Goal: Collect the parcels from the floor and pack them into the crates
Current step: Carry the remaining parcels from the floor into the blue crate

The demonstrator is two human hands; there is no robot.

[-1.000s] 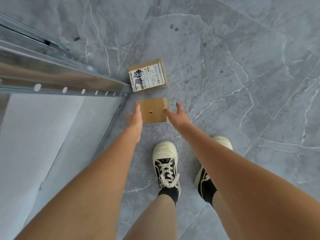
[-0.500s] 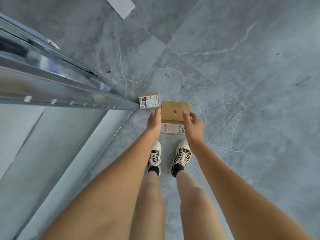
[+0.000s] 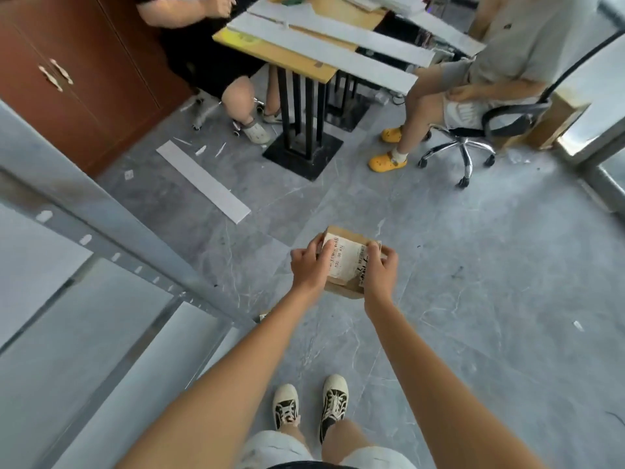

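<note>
A small brown cardboard parcel (image 3: 345, 264) with a white printed label on top is held up in front of me, well above the grey floor. My left hand (image 3: 309, 265) grips its left side and my right hand (image 3: 380, 270) grips its right side, fingers curled over the label. A corner of a second parcel (image 3: 263, 315) peeks out on the floor beside my left forearm, by the metal frame. No crate is in view.
A metal shelf frame (image 3: 135, 252) runs along my left. Ahead stand a wooden desk (image 3: 304, 62) on black legs, two seated people, a wheeled office chair (image 3: 473, 143) and a red-brown cabinet (image 3: 67, 82). A white strip (image 3: 203, 181) lies on the floor.
I have stood up from the crouch and lifted the parcel off the floor with both hands; it now shows its labelled face. The view has swung up to the room.
</note>
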